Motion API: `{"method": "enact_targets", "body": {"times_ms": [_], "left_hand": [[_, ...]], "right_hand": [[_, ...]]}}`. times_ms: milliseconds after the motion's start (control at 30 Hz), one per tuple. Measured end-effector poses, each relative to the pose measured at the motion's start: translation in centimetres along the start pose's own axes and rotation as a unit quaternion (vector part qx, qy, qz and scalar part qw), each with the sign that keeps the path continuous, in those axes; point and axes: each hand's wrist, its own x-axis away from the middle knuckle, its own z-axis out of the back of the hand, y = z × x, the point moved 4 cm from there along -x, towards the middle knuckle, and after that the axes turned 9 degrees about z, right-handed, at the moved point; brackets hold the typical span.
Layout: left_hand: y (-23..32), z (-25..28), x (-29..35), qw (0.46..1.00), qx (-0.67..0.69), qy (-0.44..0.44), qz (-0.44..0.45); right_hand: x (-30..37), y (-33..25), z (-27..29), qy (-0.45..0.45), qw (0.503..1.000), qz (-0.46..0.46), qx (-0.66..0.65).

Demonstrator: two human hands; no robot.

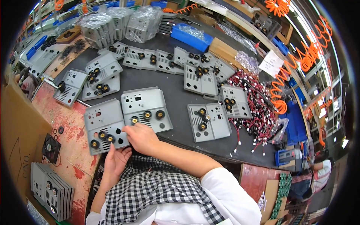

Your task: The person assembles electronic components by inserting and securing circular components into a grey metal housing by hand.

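Note:
A grey metal panel (pixel 106 122) with slots, holes and several black round fittings with brass centres lies in front of me. My left hand (pixel 117 160) is palm up at its lower edge, thumb raised beside a fitting (pixel 110 138) and apart from the loosely bent fingers. My right hand (pixel 141 138) is closed at that panel's right edge, its fingertips pinched together; whatever they hold is hidden. Beyond it a second grey panel (pixel 144 100) carries similar fittings, and my right hand covers its near left corner.
More fitted panels (pixel 209 122) lie around the dark worktop (pixel 157 80). Red and black wires (pixel 249 108) are heaped at right. Behind stand plastic-wrapped panel stacks (pixel 144 24) and a blue bin (pixel 192 37). A cardboard box (pixel 22 138), small fan (pixel 51 148) and stacked panels (pixel 52 191) are at left.

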Motion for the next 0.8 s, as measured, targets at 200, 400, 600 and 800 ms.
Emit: {"method": "enact_targets", "body": {"times_ms": [200, 400, 600, 800], "left_hand": [[0.4, 0.4, 0.4, 0.999, -0.033, 0.016, -0.015], [0.2, 0.7, -0.2, 0.999, -0.031, 0.01, -0.007], [-0.5, 0.0, -0.5, 1.0, -0.007, 0.028, -0.006], [-0.6, -0.7, -0.3, 0.999, 0.018, 0.048, -0.015]], "right_hand": [[2.4, 4.8, 6.9, 0.068, 0.975, -0.092, 0.192], [9.7, 10.1, 12.1, -0.069, 0.897, -0.252, 0.356], [10.7, 8.1, 11.1, -0.11, 0.935, -0.213, 0.261], [11.3, 6.4, 12.5, -0.135, 0.942, -0.114, 0.284]]}}
